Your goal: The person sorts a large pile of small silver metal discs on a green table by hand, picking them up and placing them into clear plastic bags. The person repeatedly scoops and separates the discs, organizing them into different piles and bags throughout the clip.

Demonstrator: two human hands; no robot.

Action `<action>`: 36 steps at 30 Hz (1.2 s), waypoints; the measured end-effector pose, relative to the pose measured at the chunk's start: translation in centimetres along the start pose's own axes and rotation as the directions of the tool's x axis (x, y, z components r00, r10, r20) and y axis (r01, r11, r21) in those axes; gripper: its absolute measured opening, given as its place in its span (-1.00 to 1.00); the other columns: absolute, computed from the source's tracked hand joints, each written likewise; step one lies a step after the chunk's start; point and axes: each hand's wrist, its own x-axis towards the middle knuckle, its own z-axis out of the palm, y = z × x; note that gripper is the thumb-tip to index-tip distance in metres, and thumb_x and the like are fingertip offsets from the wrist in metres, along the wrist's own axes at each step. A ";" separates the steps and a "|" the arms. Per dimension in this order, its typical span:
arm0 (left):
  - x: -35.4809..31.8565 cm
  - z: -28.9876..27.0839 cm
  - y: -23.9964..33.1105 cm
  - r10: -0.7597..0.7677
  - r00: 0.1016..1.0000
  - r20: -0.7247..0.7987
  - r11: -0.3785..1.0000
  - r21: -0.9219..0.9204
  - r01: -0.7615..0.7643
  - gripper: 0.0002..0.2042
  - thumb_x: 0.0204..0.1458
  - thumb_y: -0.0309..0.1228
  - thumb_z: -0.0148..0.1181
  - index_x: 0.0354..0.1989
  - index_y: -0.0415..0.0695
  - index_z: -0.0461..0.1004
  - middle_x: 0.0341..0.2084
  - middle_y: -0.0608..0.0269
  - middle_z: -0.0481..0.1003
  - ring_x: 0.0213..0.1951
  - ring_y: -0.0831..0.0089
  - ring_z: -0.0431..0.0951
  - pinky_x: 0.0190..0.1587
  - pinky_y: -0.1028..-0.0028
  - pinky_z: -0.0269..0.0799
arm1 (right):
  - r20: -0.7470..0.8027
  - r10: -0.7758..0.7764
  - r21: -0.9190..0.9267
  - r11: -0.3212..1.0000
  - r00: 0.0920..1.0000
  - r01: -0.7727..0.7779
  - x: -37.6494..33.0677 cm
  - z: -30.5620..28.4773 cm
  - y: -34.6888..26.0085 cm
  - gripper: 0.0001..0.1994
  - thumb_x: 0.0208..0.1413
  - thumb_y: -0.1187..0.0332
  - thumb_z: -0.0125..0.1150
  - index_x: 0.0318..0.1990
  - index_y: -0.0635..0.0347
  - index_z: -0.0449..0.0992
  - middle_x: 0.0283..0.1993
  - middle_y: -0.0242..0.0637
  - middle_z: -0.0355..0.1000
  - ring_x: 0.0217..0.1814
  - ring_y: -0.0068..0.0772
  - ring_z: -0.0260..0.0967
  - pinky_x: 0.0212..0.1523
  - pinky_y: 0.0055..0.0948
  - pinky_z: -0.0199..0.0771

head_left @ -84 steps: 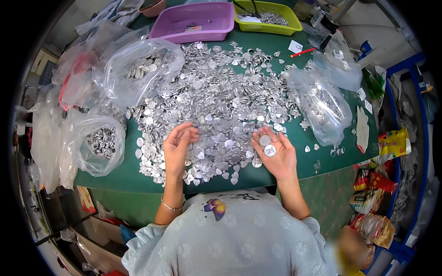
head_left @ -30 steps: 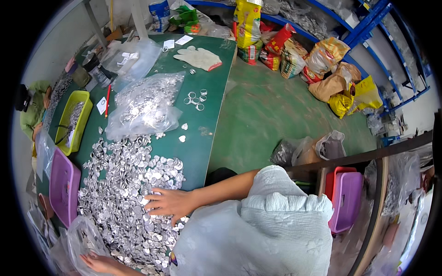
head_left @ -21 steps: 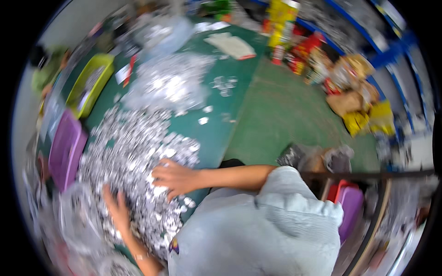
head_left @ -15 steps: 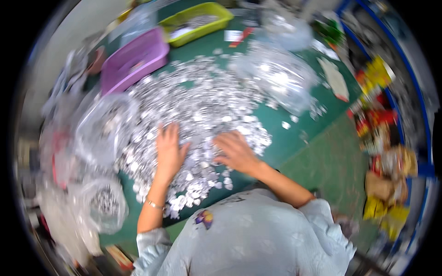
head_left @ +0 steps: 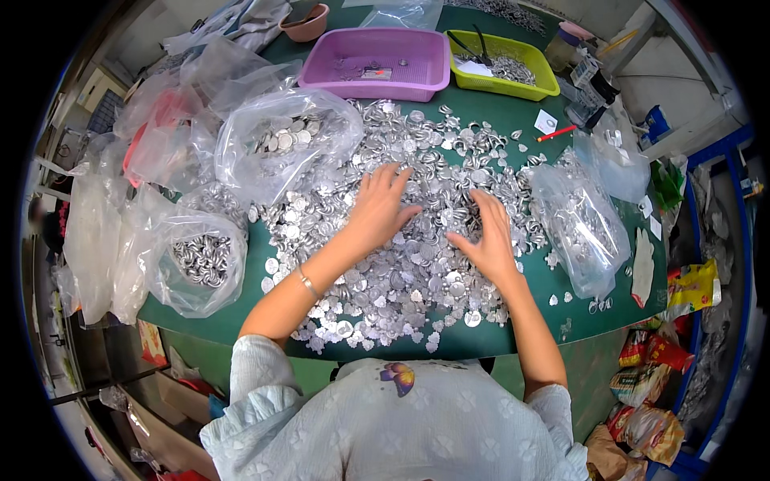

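A wide heap of small silver metal pieces, round and scalloped discs among ring-shaped ones, is spread over a green tabletop. My left hand rests at the heap's middle, fingers stretched and thumb apart, touching the pieces. To its right, my right hand is on the heap too, its fingers spread and slightly curved. Neither hand visibly grips a piece. Just left of the heap lies a clear plastic bag with silver discs inside. Another clear bag, filled with silver pieces, lies to the right.
A purple basket and a yellow-green basket stand at the back. An open bag of ring-shaped pieces is at the left. A red pen and a white glove lie at the right. Blue shelving holds coloured packets.
The view has turned, so the table now sits level. My left hand has moved farther into the heap. Both hands stay spread and have shifted over the pieces.
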 end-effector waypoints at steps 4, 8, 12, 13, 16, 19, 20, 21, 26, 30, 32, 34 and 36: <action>1.1 2.3 -0.4 0.036 0.995 0.089 0.978 0.204 -0.054 -0.35 -0.15 -0.02 0.24 0.08 -0.18 0.30 0.00 -0.05 0.31 0.16 -0.06 0.14 0.17 -0.03 0.01 | 0.073 0.003 -0.340 0.940 0.997 0.022 1.1 3.2 3.1 -0.31 -0.11 0.04 0.27 0.07 0.38 0.25 0.17 0.04 0.17 0.27 0.08 0.00 0.21 -0.09 -0.02; 0.8 2.0 -0.6 0.060 0.994 0.096 0.978 0.196 -0.078 -0.26 -0.26 0.06 0.29 0.07 -0.18 0.31 -0.02 -0.02 0.32 0.16 -0.08 0.14 0.14 -0.10 0.00 | 0.064 0.037 -0.304 0.952 0.997 -0.016 0.8 3.9 2.1 -0.25 -0.14 -0.01 0.27 0.11 0.36 0.23 0.20 0.03 0.15 0.32 0.05 -0.07 0.23 -0.06 -0.08; 1.6 2.0 -1.1 0.056 0.992 0.116 0.995 0.070 -0.064 -0.21 -0.29 -0.01 0.34 0.12 -0.19 0.24 0.00 -0.11 0.28 0.16 -0.12 0.11 0.19 0.03 0.03 | 0.127 0.083 -0.208 0.977 0.988 -0.055 2.3 3.1 1.9 -0.27 -0.19 0.01 0.32 0.06 0.39 0.26 0.08 0.03 0.22 0.20 0.06 0.02 0.18 -0.01 -0.06; 1.9 1.9 -0.9 0.091 0.992 0.083 0.993 0.066 -0.097 -0.19 -0.29 -0.06 0.37 0.14 -0.22 0.21 -0.01 -0.16 0.27 0.16 -0.15 0.11 0.20 0.09 0.05 | 0.075 0.001 -0.259 0.966 0.997 0.018 2.5 3.3 2.4 -0.30 -0.22 0.05 0.35 0.02 0.35 0.30 0.03 0.00 0.24 0.15 0.01 0.06 0.15 -0.05 -0.03; 1.8 2.9 -0.6 0.075 0.990 0.118 0.980 0.173 -0.095 -0.20 -0.31 -0.10 0.39 0.12 -0.26 0.22 -0.02 -0.18 0.28 0.17 -0.16 0.11 0.19 0.08 0.06 | 0.035 -0.043 -0.237 0.970 0.998 0.050 2.4 4.3 2.7 -0.35 -0.22 0.07 0.35 0.00 0.31 0.34 0.04 -0.02 0.23 0.15 -0.02 0.07 0.14 -0.08 -0.02; 1.5 2.4 -0.6 0.079 0.989 0.126 0.990 0.103 -0.092 -0.22 -0.31 -0.12 0.40 0.09 -0.29 0.24 -0.04 -0.20 0.29 0.14 -0.14 0.15 0.16 0.11 0.13 | 0.037 -0.037 -0.207 0.977 0.999 0.044 1.9 4.2 2.2 -0.36 -0.21 0.07 0.35 0.01 0.28 0.35 0.05 -0.02 0.22 0.15 -0.01 0.06 0.13 -0.09 0.00; 1.5 2.2 -0.6 0.078 0.988 0.136 0.992 0.086 -0.090 -0.23 -0.31 -0.13 0.40 0.08 -0.29 0.25 -0.04 -0.20 0.29 0.13 -0.13 0.17 0.15 0.13 0.15 | 0.046 -0.021 -0.181 0.983 0.999 0.029 1.8 4.0 1.9 -0.36 -0.21 0.07 0.35 0.01 0.27 0.35 0.06 -0.02 0.22 0.16 -0.01 0.06 0.14 -0.09 0.00; 1.5 2.1 -0.7 0.063 0.991 0.120 0.997 0.027 -0.066 -0.24 -0.31 -0.14 0.40 0.09 -0.27 0.25 -0.04 -0.20 0.28 0.11 -0.11 0.19 0.13 0.14 0.17 | 0.070 -0.002 -0.189 0.982 0.998 0.016 1.9 3.9 1.7 -0.32 -0.20 0.07 0.35 0.06 0.29 0.30 0.09 -0.02 0.20 0.16 -0.02 0.07 0.14 -0.11 0.00; 1.6 2.9 -0.9 0.042 0.998 0.050 0.991 -0.127 -0.035 -0.25 -0.34 -0.22 0.41 0.11 -0.18 0.25 -0.06 -0.17 0.25 0.00 -0.01 0.25 0.06 0.23 0.23 | 0.056 0.041 -0.167 0.985 0.998 -0.031 2.3 4.8 2.7 -0.24 -0.20 0.08 0.35 0.13 0.31 0.20 0.13 -0.04 0.20 0.14 -0.08 0.11 0.11 -0.17 0.05; 1.6 2.8 -0.7 0.029 0.994 0.102 0.990 -0.139 -0.014 -0.28 -0.34 -0.26 0.39 0.10 -0.17 0.27 -0.09 -0.11 0.27 -0.01 0.03 0.23 0.05 0.23 0.23 | 0.056 0.149 -0.037 0.988 0.987 -0.147 2.9 4.6 2.0 -0.25 -0.23 0.09 0.38 0.12 0.25 0.24 0.06 -0.13 0.30 0.09 -0.12 0.19 0.10 -0.21 0.09; 1.6 2.4 -0.6 0.009 0.987 0.159 0.983 -0.184 0.021 -0.28 -0.35 -0.25 0.40 0.09 -0.17 0.27 -0.09 -0.10 0.28 -0.01 0.03 0.23 0.04 0.22 0.23 | 0.061 0.192 0.067 0.978 0.980 -0.196 2.9 4.4 2.3 -0.26 -0.24 0.10 0.38 0.12 0.23 0.25 0.03 -0.14 0.34 0.07 -0.12 0.23 0.10 -0.22 0.11; 1.9 2.4 -0.5 -0.008 0.988 0.153 0.985 -0.170 0.035 -0.25 -0.38 -0.23 0.42 0.09 -0.17 0.27 -0.09 -0.06 0.28 -0.02 0.04 0.23 0.05 0.23 0.23 | 0.091 0.223 0.131 0.963 0.971 -0.234 3.2 4.2 2.9 -0.26 -0.23 0.12 0.39 0.13 0.24 0.23 0.03 -0.14 0.36 0.04 -0.12 0.28 0.07 -0.23 0.20; 1.7 3.0 -0.1 -0.022 0.995 0.099 0.991 -0.130 0.035 -0.23 -0.41 -0.21 0.44 0.07 -0.19 0.27 -0.10 -0.04 0.28 -0.03 0.06 0.25 0.04 0.24 0.23 | 0.141 0.250 0.180 0.945 0.958 -0.274 3.6 3.9 3.0 -0.25 -0.24 0.13 0.39 0.13 0.24 0.22 0.03 -0.14 0.36 0.04 -0.12 0.29 0.05 -0.23 0.25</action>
